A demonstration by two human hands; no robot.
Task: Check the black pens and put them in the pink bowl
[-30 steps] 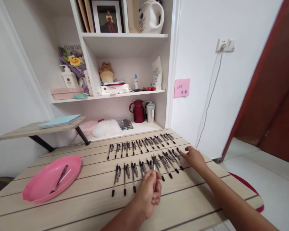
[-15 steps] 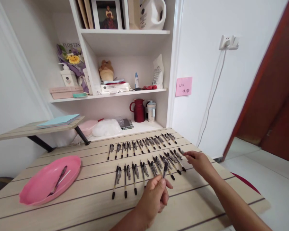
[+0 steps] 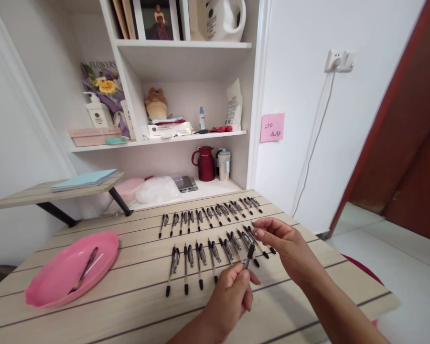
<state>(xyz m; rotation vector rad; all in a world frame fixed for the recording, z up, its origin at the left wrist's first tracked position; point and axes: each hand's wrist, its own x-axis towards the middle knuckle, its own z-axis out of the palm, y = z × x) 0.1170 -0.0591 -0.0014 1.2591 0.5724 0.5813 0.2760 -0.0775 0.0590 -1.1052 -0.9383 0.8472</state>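
Pen [image 3: 250,258] is tilted above the table [image 3: 129,308], fingers of the left hand [image 3: 232,290] clamped on it. Right hand [image 3: 288,241]: fingers curled nearby; grip cannot be told. Judged light, stiff, somewhat slippery; best held mid-barrel.

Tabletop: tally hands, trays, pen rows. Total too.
Hands: 2 (left hand, right hand)
Trays: 1 (pink tray)
Rows: 2 (far-row pens, near-row pens)
Total: 5
No per-pen count: the right hand covers some of the near-row pens.
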